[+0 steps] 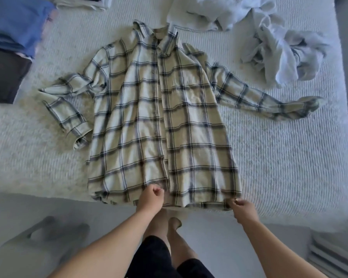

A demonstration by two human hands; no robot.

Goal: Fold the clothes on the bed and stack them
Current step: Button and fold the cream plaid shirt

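Head view, bed [289, 157]: pale ribbed cover.
Plaid shirt [161, 117]: laid flat, front up, sleeves spread, hem at near edge.
Left hand [150, 198]: curled on hem at centre.
Right hand [244, 210]: hem corner pinched.

A grey stool [42, 235] stands on the pale floor [209, 227] at near left, blurred. Slatted white boards [333, 255] lie at the near right corner. A grey strip of floor also shows along the far right edge.
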